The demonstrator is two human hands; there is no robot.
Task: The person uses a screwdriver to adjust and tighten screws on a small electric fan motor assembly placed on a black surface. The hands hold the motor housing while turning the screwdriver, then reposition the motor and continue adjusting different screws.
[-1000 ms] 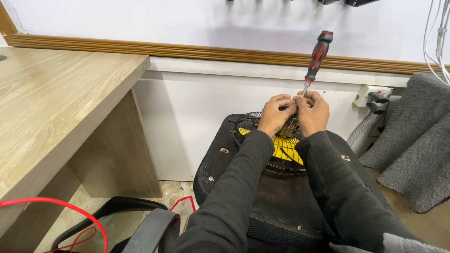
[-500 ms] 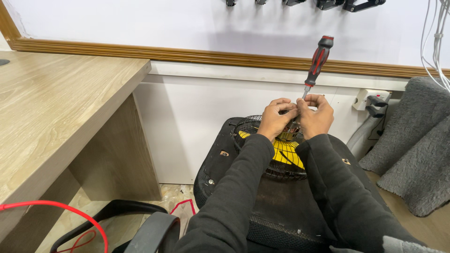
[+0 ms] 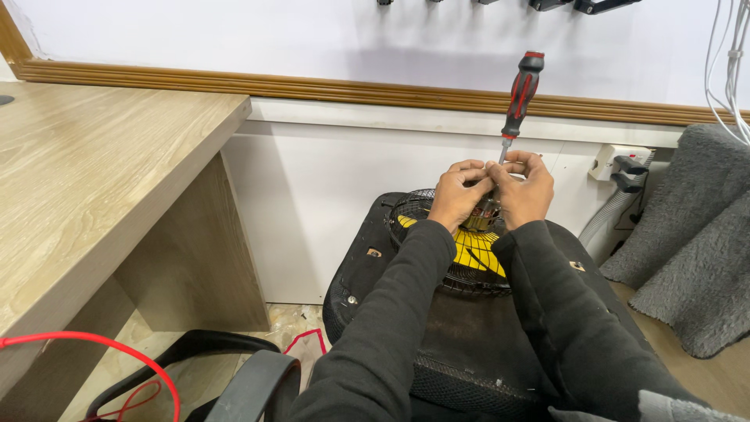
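Both hands' grips, left hand (image 3: 458,194) and right hand (image 3: 528,190), clamped on screwdriver (image 3: 517,98) above fan (image 3: 469,254), just beside wall.

Screwdriver (image 3: 517,100) rises above the right hand (image 3: 525,194); fan (image 3: 461,250) below both; tabletop (image 3: 94,187) left of the left hand (image 3: 457,195).

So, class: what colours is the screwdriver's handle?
Red and black screwdriver handle, seen in the head view.

Red-and-black screwdriver (image 3: 519,94), yellow fan blades (image 3: 473,248) behind black wire grille (image 3: 422,207), grey cloth (image 3: 695,242), pale wood-grain desk (image 3: 94,180).
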